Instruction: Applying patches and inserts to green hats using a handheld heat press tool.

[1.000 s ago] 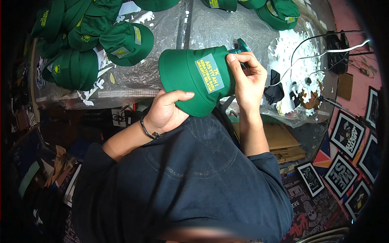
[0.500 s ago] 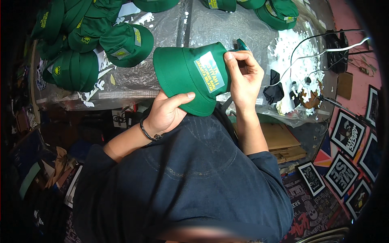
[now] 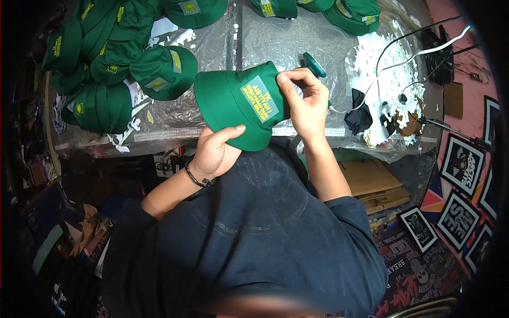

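A green bucket hat (image 3: 225, 98) is held tilted above the near edge of the table. On its side lies a clear rectangular film patch (image 3: 259, 99) over yellow lettering. My left hand (image 3: 218, 151) grips the brim from below, its thumb resting on top. With thumb and forefinger, my right hand (image 3: 307, 98) pinches the crown edge beside the patch; whether a corner of film is in that pinch I cannot make out. Behind the right hand is a round dark-teal tool (image 3: 314, 64), with its lower part hidden.
Several finished-looking green hats (image 3: 101, 103) are piled at the left, and others (image 3: 352, 16) lie along the far side. White film scraps (image 3: 379, 79) heap up at the right, beside a black cloth piece (image 3: 359, 114) and a white cable (image 3: 403, 57). Plastic sheeting covers the table (image 3: 212, 53).
Both hands and the hat have shifted slightly left in view, and the patch glare has faded so its lettering shows. The teal tool is more exposed. Both grips stay the same.
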`<state>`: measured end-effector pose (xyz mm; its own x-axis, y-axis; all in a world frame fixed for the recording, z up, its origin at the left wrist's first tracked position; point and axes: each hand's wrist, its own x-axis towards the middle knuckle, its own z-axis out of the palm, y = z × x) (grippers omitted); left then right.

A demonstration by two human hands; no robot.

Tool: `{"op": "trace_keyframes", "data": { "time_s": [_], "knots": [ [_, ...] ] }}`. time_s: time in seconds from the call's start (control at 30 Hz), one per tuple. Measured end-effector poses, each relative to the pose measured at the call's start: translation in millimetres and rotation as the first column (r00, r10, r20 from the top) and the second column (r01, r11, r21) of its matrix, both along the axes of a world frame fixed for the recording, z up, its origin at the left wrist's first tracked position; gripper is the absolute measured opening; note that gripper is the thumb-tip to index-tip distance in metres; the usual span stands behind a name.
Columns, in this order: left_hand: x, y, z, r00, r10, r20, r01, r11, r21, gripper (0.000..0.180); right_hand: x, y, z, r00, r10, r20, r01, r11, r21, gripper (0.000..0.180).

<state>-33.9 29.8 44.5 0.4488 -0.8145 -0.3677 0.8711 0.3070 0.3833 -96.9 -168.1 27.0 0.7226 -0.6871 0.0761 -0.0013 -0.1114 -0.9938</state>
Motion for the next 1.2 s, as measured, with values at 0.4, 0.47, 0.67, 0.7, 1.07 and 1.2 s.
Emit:
{"op": "trace_keyframes", "data": {
  "time_s": [0.4, 0.47, 0.67, 0.7, 1.07, 1.2],
  "knots": [
    [0.5, 1.4, -6.3, 1.000, 0.006, -0.028, -0.007, 1.000, -0.015, 0.042, -82.7, -81.4, -105.0, 0.714, -0.370, -0.595, -0.148, 0.751, -0.644, 0.044],
    [-2.0, -2.0, -7.1, 0.999, 0.002, -0.049, -0.002, 1.000, -0.009, 0.042, -88.1, -86.4, -122.6, 0.650, -0.374, -0.662, -0.197, 0.758, -0.622, 0.051],
    [-14.2, -6.3, -13.0, 0.995, 0.059, -0.081, -0.059, 0.998, -0.008, 0.043, -84.0, -90.3, -147.1, 0.624, -0.306, -0.719, -0.342, 0.721, -0.603, 0.051],
    [-16.8, -7.5, -14.1, 0.994, 0.076, -0.079, -0.077, 0.997, -0.018, 0.043, -81.0, -91.0, -148.5, 0.646, -0.303, -0.701, -0.334, 0.714, -0.615, 0.048],
    [-35.9, -11.5, -16.7, 0.980, 0.196, -0.019, -0.196, 0.981, -0.011, 0.041, -92.3, -84.2, -120.6, 0.833, -0.135, -0.536, -0.090, 0.924, -0.372, 0.041],
    [-43.9, -10.7, -19.4, 0.976, 0.217, 0.028, -0.217, 0.976, 0.018, 0.039, -103.6, -53.7, -62.2, 0.956, -0.154, -0.249, 0.164, 0.986, 0.020, 0.045]
  ]
}}
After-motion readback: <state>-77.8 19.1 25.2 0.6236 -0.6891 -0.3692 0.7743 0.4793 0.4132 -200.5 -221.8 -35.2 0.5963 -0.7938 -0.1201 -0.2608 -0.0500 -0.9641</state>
